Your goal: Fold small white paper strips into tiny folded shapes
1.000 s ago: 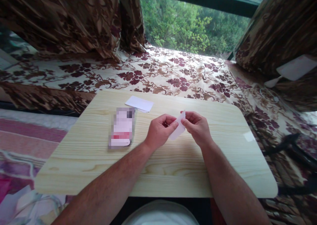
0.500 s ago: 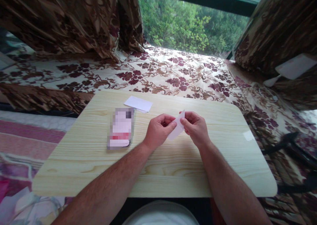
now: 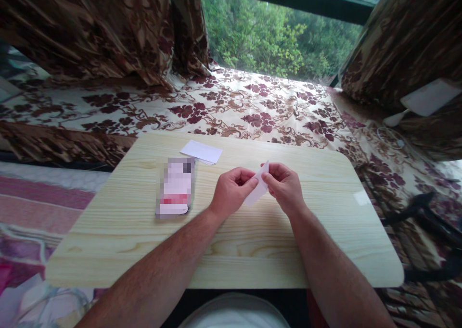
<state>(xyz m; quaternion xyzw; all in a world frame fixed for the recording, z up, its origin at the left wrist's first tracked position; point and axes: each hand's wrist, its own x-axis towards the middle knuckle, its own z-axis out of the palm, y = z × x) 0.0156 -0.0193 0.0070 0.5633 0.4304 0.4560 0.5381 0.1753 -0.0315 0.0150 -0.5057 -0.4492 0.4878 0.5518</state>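
Observation:
Both hands hold one small piece of white paper (image 3: pixel 256 194) over the middle of the wooden table (image 3: pixel 249 239). My left hand (image 3: pixel 234 188) pinches its left side, thumb on top. My right hand (image 3: pixel 283 183) grips the upper right corner between thumb and fingers. The paper is tilted, with a pointed corner sticking up between the hands; whether it is folded I cannot tell. Left of my hands lies a phone-shaped object (image 3: pixel 176 186), blurred by pixels. Behind it rests a small stack of white paper (image 3: pixel 202 152).
A white patch (image 3: pixel 362 198) lies at the table's right edge. Beyond the table a floral cloth (image 3: pixel 252 107) covers the window ledge. On the right are a white lamp-like object (image 3: pixel 429 98) and a dark chair-like frame (image 3: pixel 429 222). Bedding (image 3: pixel 32 198) lies at the left.
Almost nothing differs. Both hands keep their hold on the paper in the same place, and the view has shifted very slightly.

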